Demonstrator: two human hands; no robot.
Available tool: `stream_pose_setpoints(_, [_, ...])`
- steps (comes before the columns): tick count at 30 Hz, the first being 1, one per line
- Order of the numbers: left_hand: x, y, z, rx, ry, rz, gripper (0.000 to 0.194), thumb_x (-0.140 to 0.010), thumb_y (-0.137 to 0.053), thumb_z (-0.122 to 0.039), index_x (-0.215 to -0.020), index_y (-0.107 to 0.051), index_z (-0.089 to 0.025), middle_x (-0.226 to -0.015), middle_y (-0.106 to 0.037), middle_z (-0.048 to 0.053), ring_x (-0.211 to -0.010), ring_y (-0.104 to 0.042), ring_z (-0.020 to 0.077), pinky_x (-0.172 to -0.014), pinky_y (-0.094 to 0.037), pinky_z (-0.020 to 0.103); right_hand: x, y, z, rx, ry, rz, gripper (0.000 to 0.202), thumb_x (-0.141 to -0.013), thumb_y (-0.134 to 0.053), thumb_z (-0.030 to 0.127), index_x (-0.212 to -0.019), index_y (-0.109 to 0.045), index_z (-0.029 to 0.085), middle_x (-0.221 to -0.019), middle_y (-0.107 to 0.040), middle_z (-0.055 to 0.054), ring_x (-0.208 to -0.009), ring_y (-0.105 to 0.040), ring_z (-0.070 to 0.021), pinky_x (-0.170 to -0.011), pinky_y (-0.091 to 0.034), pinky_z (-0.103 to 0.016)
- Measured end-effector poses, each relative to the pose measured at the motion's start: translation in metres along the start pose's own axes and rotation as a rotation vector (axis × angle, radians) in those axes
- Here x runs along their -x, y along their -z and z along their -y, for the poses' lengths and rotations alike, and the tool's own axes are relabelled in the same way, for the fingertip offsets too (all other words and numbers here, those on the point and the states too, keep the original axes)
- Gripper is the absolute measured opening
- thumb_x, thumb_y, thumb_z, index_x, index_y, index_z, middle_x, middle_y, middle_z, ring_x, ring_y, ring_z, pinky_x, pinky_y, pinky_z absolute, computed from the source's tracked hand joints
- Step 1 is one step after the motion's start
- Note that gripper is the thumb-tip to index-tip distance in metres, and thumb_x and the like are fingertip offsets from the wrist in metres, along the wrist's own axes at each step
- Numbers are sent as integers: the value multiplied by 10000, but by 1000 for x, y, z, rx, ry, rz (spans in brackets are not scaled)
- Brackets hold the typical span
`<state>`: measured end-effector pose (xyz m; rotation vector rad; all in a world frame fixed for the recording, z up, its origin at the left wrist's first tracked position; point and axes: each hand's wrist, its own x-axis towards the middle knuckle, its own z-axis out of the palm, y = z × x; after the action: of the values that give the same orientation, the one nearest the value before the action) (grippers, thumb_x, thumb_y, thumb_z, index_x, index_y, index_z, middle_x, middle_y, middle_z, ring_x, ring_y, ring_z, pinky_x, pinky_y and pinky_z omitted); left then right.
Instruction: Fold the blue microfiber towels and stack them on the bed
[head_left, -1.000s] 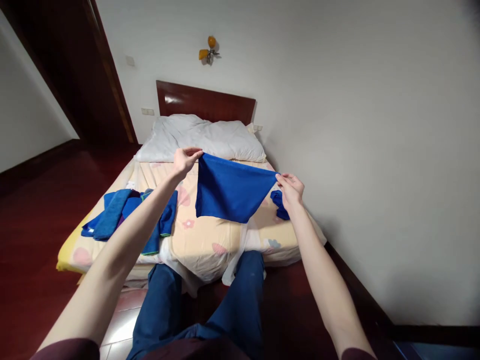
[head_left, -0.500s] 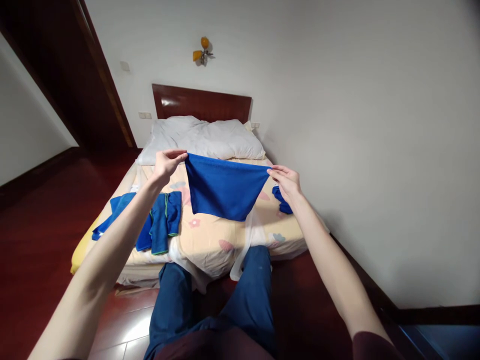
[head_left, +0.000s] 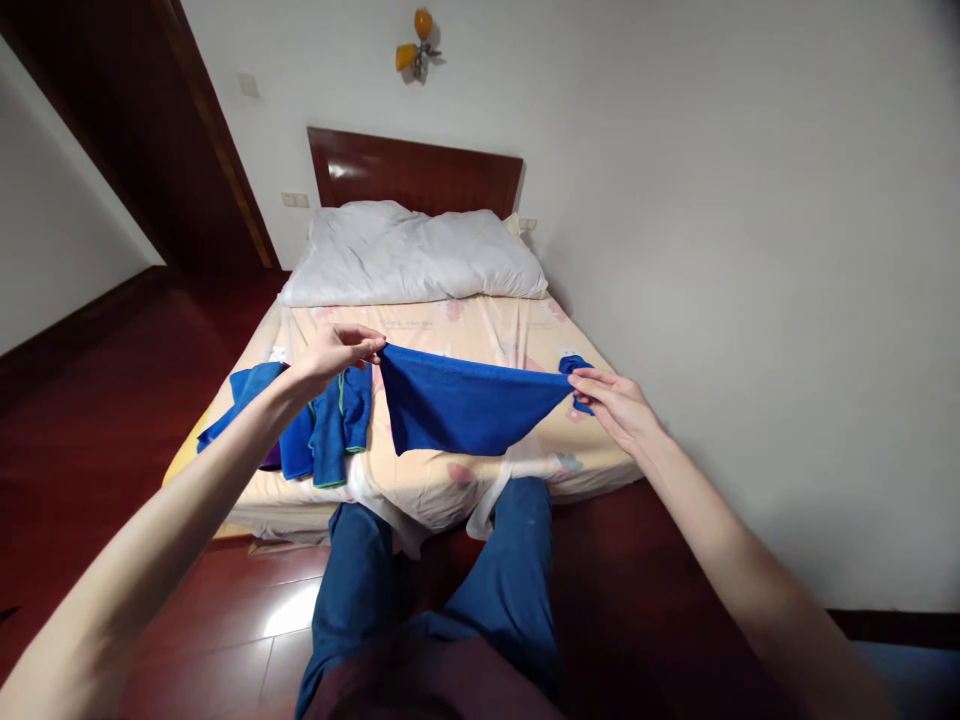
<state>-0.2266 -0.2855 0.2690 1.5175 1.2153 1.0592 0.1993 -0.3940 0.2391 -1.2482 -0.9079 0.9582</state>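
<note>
A blue cloth (head_left: 469, 405) hangs stretched between my two hands above the bed. My left hand (head_left: 341, 350) pinches its upper left corner, and my right hand (head_left: 615, 400) pinches the upper right corner. The cloth's lower edge hangs free. Below my left forearm, several blue cloths with green edging (head_left: 328, 440) lie on the bed, partly hidden by the arm. A crumpled blue cloth (head_left: 574, 364) lies on the bed's right side, partly behind my right fingers.
The bed (head_left: 420, 490) has a patterned sheet, a grey-white quilt (head_left: 420, 255) and a dark wooden headboard (head_left: 420, 170). My knees touch or nearly touch its front edge. A wall (head_left: 750, 250) stands on the right.
Both hands have moved lower and farther apart, pulling the cloth wider and tauter along its top edge. The camera view has tilted down, so the bed and headboard sit higher.
</note>
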Motion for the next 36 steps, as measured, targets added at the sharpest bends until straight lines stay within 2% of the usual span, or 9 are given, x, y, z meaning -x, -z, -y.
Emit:
stream_pose_setpoints(8, [-1, 5, 20, 98, 130, 132, 556, -539, -961, -517, -875, -779, -114, -808, -748, 105, -789, -733, 220, -797, -618, 355, 5, 5, -1, -13, -117, 62, 493, -507, -1020, 320, -891, -766, 144, -701, -672, -2, -612, -594, -97, -575, -554, -225])
stream_pose_setpoints(13, [-38, -6, 49, 169, 175, 112, 470, -553, -984, -398, -835, -767, -91, -830, -749, 117, -787, -751, 225, -911, -616, 410, -38, -10, -22, 6, -188, 48, 447, -560, -985, 266, -916, -744, 141, -697, -680, -11, -584, -618, -101, -474, -496, -179])
stream_pose_setpoints(16, [-74, -18, 61, 176, 207, 15, 387, -562, -985, -295, -765, -739, -76, -741, -726, 100, -714, -741, 207, -937, -608, 437, -79, -30, -40, -3, -206, 0, 375, -581, -958, 191, -869, -722, 143, -685, -686, -10, -599, -645, -98, -486, -500, -150])
stream_pose_setpoints(20, [-118, -29, 62, 179, 45, -139, 355, -623, -952, -316, -769, -726, -84, -684, -707, 71, -692, -729, 199, -913, -616, 462, -128, -53, -55, -32, -94, -79, 408, -593, -956, 195, -901, -693, 153, -697, -692, 4, -594, -631, -91, -516, -515, -156])
stream_pose_setpoints(23, [-130, -26, 61, 152, -168, -166, 459, -673, -908, -437, -888, -747, -64, -767, -739, 99, -746, -738, 214, -871, -624, 449, -146, -55, -63, -40, 103, -109, 484, -612, -961, 299, -982, -681, 160, -791, -724, -12, -637, -641, -96, -552, -516, -174])
stream_pose_setpoints(26, [-117, -18, 69, 54, -293, -167, 555, -728, -835, -526, -1006, -761, -52, -832, -758, 120, -772, -736, 219, -815, -628, 407, -144, -43, -82, 11, 259, -100, 543, -631, -941, 424, -1034, -682, 168, -882, -751, -38, -714, -677, -126, -642, -552, -225])
stream_pose_setpoints(29, [-84, -14, 101, -125, -296, -166, 505, -777, -775, -538, -1021, -789, -96, -871, -779, 115, -792, -734, 229, -795, -618, 374, -122, -27, -125, 126, 316, -39, 551, -635, -915, 504, -1014, -697, 168, -914, -763, -61, -784, -704, -165, -750, -572, -292])
stream_pose_setpoints(33, [-19, -31, 184, -327, -196, -180, 387, -811, -711, -512, -960, -813, -170, -999, -799, 95, -950, -735, 262, -881, -580, 354, -71, -15, -218, 313, 203, 61, 458, -678, -831, 581, -821, -731, 157, -1068, -757, -140, -898, -713, -217, -803, -559, -327])
stream_pose_setpoints(36, [32, -53, 257, -396, 75, -118, 381, -775, -709, -454, -1033, -794, -187, -940, -801, 74, -875, -739, 251, -862, -573, 349, -27, -17, -289, 395, -68, 90, 464, -618, -819, 623, -702, -718, 178, -1050, -766, -142, -947, -718, -252, -823, -560, -339])
